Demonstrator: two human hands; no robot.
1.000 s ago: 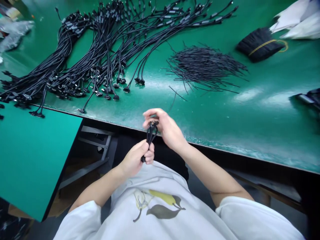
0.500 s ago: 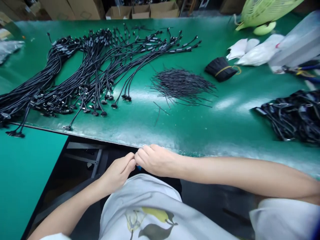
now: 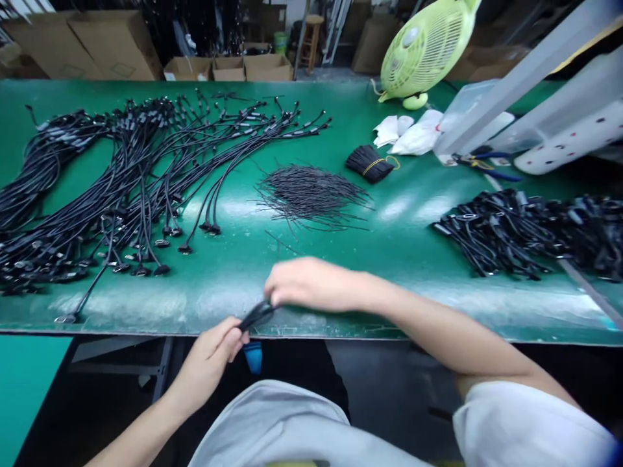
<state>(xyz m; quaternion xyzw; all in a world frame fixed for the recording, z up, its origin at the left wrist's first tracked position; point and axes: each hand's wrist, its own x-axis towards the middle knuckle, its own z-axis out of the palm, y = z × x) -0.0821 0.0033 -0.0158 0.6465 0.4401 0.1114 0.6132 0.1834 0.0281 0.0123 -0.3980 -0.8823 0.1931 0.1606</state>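
Observation:
A folded bundle of black cable (image 3: 257, 316) stretches between my two hands over the table's front edge. My left hand (image 3: 209, 353) is closed round its lower end. At the upper end, the fingers of my right hand (image 3: 311, 283) are closed on the bundle; motion blurs them, and a thin tie there cannot be made out. Just beyond my right hand lies a loose heap of short thin black ties (image 3: 311, 194), with a few strays nearer me. Long black cables with metal plugs (image 3: 146, 175) spread across the left side of the green table (image 3: 399, 240).
Folded cable bundles (image 3: 506, 233) are piled on the right. Behind the ties sit a banded black bunch (image 3: 370, 163), white bags (image 3: 418, 133) and pliers (image 3: 487, 162). A green fan (image 3: 423, 48) and a grey post (image 3: 516, 78) stand at the back right.
My hands have moved up from below the table edge and apart, and the cable bundle now shows between them. The view has tilted up and shifted right.

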